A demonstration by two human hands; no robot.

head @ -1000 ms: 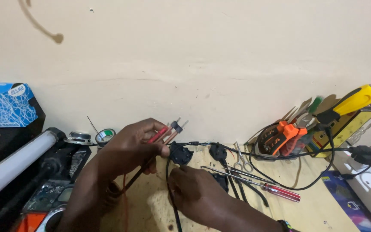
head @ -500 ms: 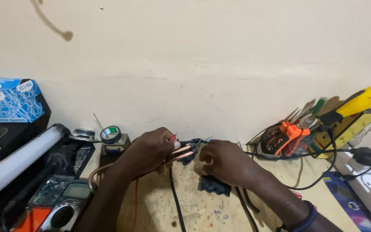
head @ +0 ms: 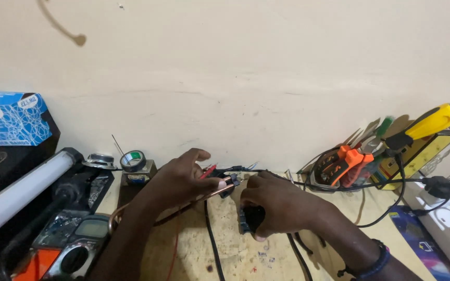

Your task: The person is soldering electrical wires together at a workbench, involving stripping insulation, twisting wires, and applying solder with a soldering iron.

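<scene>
The left hand (head: 183, 179) is closed around two slim probes, one red (head: 208, 171) and one copper-coloured (head: 215, 190), pinching them between thumb and fingers so that their tips point right, toward the other hand. The right hand (head: 277, 205) is curled down over a small black block (head: 250, 219) on the wooden bench (head: 235, 255), thumb and fingers pressed to its sides — most of the block is hidden under the palm. Black cables (head: 210, 239) run across the bench between the two hands. A meter (head: 71, 244) with an orange case lies at the lower left, beside a white tube lamp (head: 22, 190). A roll of tape (head: 133, 161) sits near the wall, and orange-handled pliers (head: 347, 165) and a yellow-handled tool (head: 433, 122) are well off to the right.
</scene>
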